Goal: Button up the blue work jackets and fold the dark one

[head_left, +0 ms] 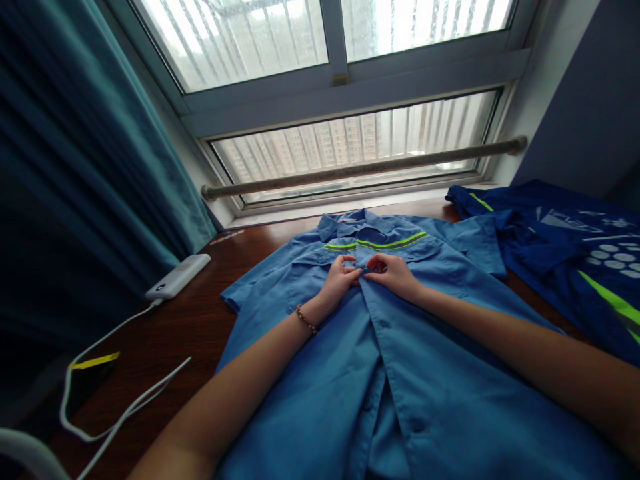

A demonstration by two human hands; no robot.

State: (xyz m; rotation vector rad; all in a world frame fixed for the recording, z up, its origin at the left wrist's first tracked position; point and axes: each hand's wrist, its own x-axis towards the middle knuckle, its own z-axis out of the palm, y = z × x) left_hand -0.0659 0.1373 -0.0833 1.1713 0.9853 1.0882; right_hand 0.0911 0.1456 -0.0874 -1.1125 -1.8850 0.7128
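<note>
A blue short-sleeved work shirt (320, 380) lies spread face up, its collar toward the window and a yellow-green stripe across the chest. My left hand (341, 281) pinches the front placket just below the stripe, fingers bent. Close beside it, my right hand (393, 275) pinches the placket edge from the other side, and the fingertips of both nearly meet. Whatever button sits between the fingertips is hidden. Lower down, the front edges part, showing the shirt's inside and buttonholes along the placket.
A white power bank (179, 276) with a white cable (107, 337) lies on the brown wooden surface (200, 327) at left. A dark blue garment (565, 247) lies at right. Beyond are a metal bar (360, 172) and window; a teal curtain (115, 133) hangs left.
</note>
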